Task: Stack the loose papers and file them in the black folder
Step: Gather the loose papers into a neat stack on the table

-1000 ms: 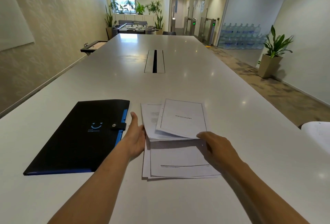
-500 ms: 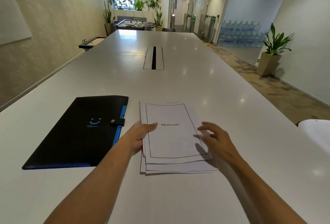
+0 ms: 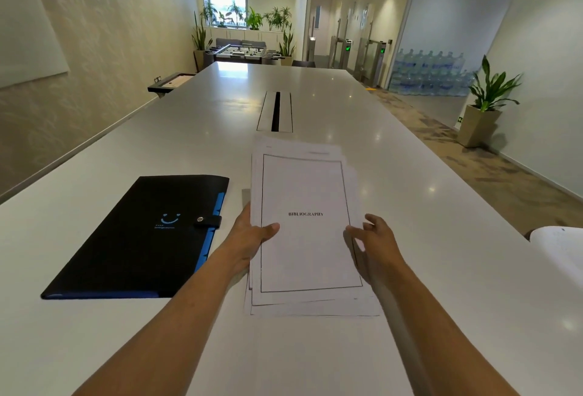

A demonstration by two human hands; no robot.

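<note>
I note both bare forearms reaching forward, left hand (image 3: 252, 238) with thumb lying over fingers hidden beneath (a pinch hold), right hand (image 3: 373, 242) with fingers (image 3: 370, 226) loosely curled, thumb pointing inward, wrists level.

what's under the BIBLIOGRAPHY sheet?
More sheets: offset edges stick out below the bibliography sheet at its near and far ends. Their count and print are covered. Both hands grip the stack's sides.

Folder (image 3: 138, 234) flat on table (image 3: 441, 238), left of paper stack (image 3: 307, 238) and just beside it. Left hand (image 3: 249, 238) at stack's left edge, between folder and stack; right hand (image 3: 375, 244) at its right edge. Table slot (image 3: 276, 111) beyond stack, farther away.
</note>
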